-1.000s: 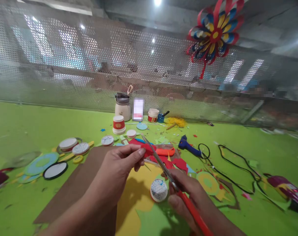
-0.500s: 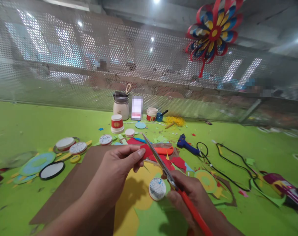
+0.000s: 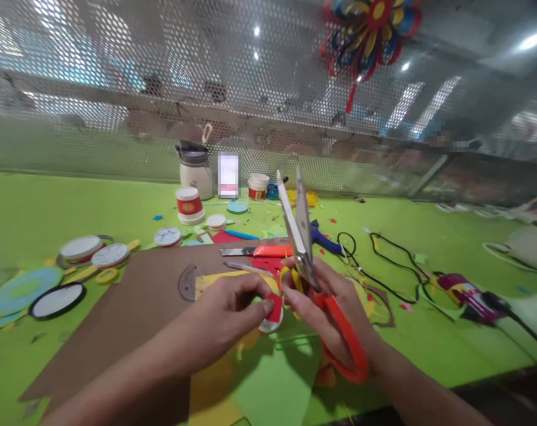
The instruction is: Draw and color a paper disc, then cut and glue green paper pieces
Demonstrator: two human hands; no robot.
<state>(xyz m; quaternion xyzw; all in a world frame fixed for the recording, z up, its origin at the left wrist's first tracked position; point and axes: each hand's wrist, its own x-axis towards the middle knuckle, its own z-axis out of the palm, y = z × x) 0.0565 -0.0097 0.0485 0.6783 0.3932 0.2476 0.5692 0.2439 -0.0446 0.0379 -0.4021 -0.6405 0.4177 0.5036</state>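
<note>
My left hand [image 3: 233,313] pinches a small piece of red paper [image 3: 275,309] between thumb and fingers. My right hand [image 3: 326,307] grips a pair of scissors [image 3: 301,251] by its red-orange handles, with the blades pointing up and slightly apart. A yellow scrap [image 3: 296,281] shows at the right fingertips, and whether they hold it I cannot tell. Partly hidden behind the red paper is a white round lid [image 3: 268,326]. Beneath the hands lie yellow paper [image 3: 210,384] and green paper [image 3: 280,384]. A utility knife [image 3: 268,252] with an orange handle lies just beyond.
A brown sheet [image 3: 148,296] with a protractor [image 3: 188,284] spreads at left. Several lids and paper discs [image 3: 29,290] lie farther left. A blue glue gun [image 3: 326,240] and its black cord are at right. A jar [image 3: 195,174], paper cups [image 3: 189,206] and a phone-like screen [image 3: 228,174] stand behind.
The scissors have swung from pointing left across the red paper to upright, away from it. My left hand has lowered with the red paper. The whole view has shifted.
</note>
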